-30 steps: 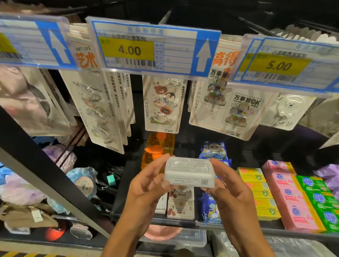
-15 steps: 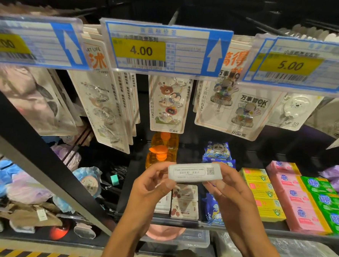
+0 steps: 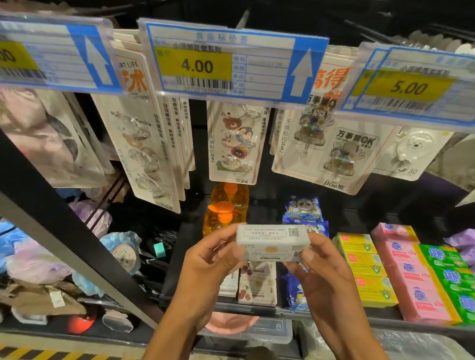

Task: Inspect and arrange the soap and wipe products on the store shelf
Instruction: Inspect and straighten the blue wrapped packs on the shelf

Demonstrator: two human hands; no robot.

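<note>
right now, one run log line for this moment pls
phase: inspect | left hand: holding white soap box | right hand: holding same box | box: lifted in front of shelf, qr code side up

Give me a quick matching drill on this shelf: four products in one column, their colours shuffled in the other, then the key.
Products:
1. soap box held by left hand and right hand
2. pump bottles
3. soap row nearest the wipes
4. rightmost soap row

Colours:
A. green
B. orange
C. white
D. yellow

Pairs: 1-C, 2-B, 3-D, 4-A
</note>
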